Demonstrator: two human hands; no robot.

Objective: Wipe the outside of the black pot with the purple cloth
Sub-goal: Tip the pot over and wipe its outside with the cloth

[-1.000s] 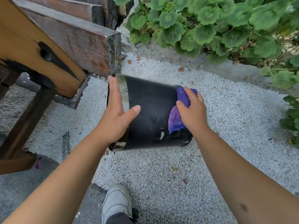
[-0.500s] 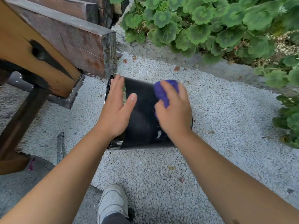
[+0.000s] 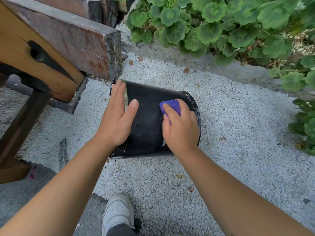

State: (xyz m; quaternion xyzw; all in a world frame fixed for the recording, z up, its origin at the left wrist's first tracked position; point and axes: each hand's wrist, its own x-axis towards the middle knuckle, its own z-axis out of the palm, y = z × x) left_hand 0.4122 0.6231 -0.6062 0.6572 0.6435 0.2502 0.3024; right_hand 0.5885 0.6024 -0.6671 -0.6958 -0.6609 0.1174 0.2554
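Observation:
A black pot [image 3: 148,120] lies on its side on white gravel, its shiny rim to the left and its base to the right. My left hand [image 3: 117,116] rests flat on the pot near the rim, fingers spread and thumb across the black wall. My right hand [image 3: 180,128] presses a bunched purple cloth [image 3: 171,105] against the pot's upper wall near the base. Most of the cloth is hidden under my fingers.
A heavy wooden bench [image 3: 56,41] with a dark leg stands close at the left, its end almost over the pot's rim. Green leafy plants [image 3: 213,24] line a stone kerb behind and to the right. My white shoe [image 3: 117,212] stands on the gravel below.
My right hand has slid the purple cloth across the pot's wall, from the base side toward the middle and back toward the base. My left hand has kept its hold near the rim.

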